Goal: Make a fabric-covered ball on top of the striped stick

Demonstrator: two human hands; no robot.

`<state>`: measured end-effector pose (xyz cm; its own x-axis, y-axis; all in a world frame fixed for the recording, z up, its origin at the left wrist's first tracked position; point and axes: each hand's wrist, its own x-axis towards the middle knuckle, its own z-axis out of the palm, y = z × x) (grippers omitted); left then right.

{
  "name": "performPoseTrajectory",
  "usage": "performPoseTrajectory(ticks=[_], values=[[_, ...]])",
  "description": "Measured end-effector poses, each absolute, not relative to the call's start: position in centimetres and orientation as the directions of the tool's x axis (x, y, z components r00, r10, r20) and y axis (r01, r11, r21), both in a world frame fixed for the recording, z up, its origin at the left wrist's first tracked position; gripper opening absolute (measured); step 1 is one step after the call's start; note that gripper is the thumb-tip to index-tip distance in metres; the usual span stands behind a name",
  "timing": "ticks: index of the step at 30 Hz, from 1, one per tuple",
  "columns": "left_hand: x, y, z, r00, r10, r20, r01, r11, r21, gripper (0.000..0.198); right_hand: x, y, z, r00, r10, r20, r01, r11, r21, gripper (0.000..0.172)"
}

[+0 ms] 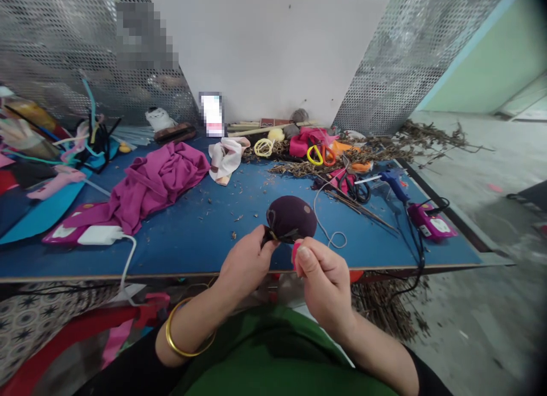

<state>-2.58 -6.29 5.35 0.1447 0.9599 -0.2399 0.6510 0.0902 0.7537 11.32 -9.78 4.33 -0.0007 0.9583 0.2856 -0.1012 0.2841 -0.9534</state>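
Just above the near edge of the surface (205, 225), in front of the green-clad lap, both hands meet at a stuffed purple ball (293, 215). The left hand (243, 265), a gold bangle (179, 342) on its wrist, has its fingers (265, 236) pinching the dark gathered end at the ball's lower left, so the ball sits held in the air, clear of the surface. The right hand (325, 276) has its fingers pressed together around a small pink piece (296, 253), thumb on top, just beside the gather; what the piece is cannot be told. A white thread (329, 236) trails from behind the ball and loops on the surface.

The work looks like closing that gathered end, and it would go best with the left pinch tight against the stuffing so the folds cannot spread, the right hand working close to the pinch, and the loose thread kept out of the bits of debris scattered on the blue top.

Further out lie a white charger (100, 235), a heap of magenta cloth (158, 179), black scissors (356, 188), a blue glue gun (393, 182), yellow-and-orange scissors (320, 154) and dry twigs (384, 145), with a white board (265, 48) at the back
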Motion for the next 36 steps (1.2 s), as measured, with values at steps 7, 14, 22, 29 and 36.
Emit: performPoseTrajectory(ticks=[7,14,22,29,36], values=[[-3.4,-5.2,5.9,0.141,0.961,-0.238,0.865,-0.003,0.502,0.019,13.2,-7.8,4.5,-0.227,0.92,0.319,-0.289,0.25,-0.924,0.032],[-4.3,-5.3,6.3,0.195,0.95,-0.243,0.938,-0.109,0.328,0.016,17.5,-5.9,7.9,-0.249,0.954,0.165,0.31,0.24,-0.92,0.032],[-3.8,-6.9,7.8,0.485,0.834,-0.262,0.863,-0.409,0.296,0.015,15.9,0.1,8.3,-0.424,0.811,0.404,0.417,0.57,-0.708,0.028],[-5.0,-6.5,9.9,0.446,0.892,-0.077,0.669,-0.276,0.69,0.019,15.8,0.1,1.7,-0.402,0.877,0.261,0.336,0.407,-0.849,0.033],[-5.2,-5.2,8.0,0.158,0.979,-0.127,0.53,0.024,0.848,0.027,16.0,-7.3,2.5,-0.326,0.826,0.459,0.224,0.54,-0.812,0.027]])
